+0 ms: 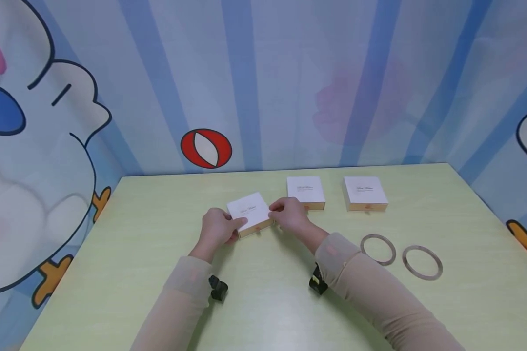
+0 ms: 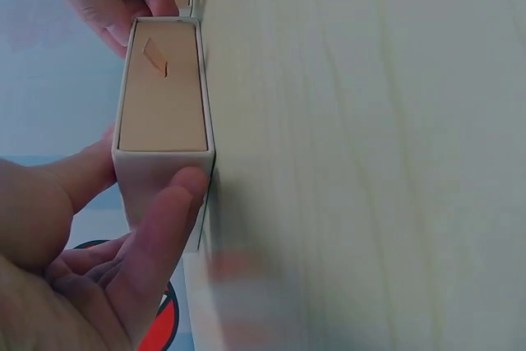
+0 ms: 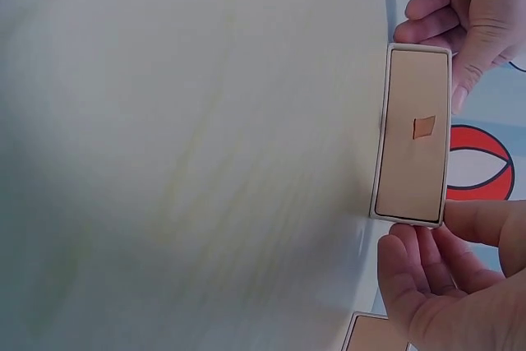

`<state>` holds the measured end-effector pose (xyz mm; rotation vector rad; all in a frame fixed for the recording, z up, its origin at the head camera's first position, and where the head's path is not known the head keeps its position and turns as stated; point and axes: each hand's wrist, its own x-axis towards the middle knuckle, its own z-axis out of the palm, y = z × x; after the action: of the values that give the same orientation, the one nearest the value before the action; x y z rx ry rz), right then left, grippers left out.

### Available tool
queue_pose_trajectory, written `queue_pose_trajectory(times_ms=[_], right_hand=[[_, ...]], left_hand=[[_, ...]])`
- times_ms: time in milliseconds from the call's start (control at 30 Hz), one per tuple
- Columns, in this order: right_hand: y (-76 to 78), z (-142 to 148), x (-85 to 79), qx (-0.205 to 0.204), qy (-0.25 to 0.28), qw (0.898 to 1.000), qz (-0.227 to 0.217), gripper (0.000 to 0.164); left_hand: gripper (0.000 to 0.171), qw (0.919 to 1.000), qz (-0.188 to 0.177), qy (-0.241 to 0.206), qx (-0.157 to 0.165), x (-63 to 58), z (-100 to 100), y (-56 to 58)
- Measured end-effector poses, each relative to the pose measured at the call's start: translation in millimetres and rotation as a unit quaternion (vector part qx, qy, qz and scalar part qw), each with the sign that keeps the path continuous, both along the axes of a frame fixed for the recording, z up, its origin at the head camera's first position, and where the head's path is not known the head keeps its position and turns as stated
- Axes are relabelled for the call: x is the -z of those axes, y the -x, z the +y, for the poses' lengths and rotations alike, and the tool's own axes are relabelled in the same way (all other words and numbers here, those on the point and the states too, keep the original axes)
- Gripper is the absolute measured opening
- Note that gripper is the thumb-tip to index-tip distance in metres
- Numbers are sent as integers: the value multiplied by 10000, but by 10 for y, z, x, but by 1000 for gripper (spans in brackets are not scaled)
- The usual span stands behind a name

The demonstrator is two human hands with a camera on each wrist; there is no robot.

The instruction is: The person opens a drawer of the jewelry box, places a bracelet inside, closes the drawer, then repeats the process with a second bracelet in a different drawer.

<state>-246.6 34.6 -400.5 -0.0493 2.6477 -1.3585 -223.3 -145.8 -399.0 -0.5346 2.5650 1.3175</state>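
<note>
A small white box (image 1: 251, 209) with a tan drawer front lies at a slant on the table, dark script on its lid. My left hand (image 1: 216, 226) grips its left end, thumb on the lid and fingers along the side. At the opposite end, my right hand (image 1: 292, 214) holds the right edge with thumb and fingertips. Both wrist views show the tan drawer front (image 3: 409, 170) flush inside its white sleeve, with a little pull tab (image 3: 424, 127) sticking out. The far side of the box is hidden.
Two similar white boxes (image 1: 305, 187) (image 1: 364, 189) stand toward the table's back edge. Two grey rings (image 1: 393, 249) (image 1: 404, 259) lie on the pale green table (image 1: 158, 234), right of my right forearm. A printed cloth backdrop (image 1: 272, 87) rises behind.
</note>
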Motion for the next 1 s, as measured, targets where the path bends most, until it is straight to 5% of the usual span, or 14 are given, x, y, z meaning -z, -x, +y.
queue_pose_trajectory(times_ms=[1000], right_hand=[[-70,31,-13,88,24,10000,-37,13]], left_hand=[[33,9999,0,-135,-64,25,-8,-1]])
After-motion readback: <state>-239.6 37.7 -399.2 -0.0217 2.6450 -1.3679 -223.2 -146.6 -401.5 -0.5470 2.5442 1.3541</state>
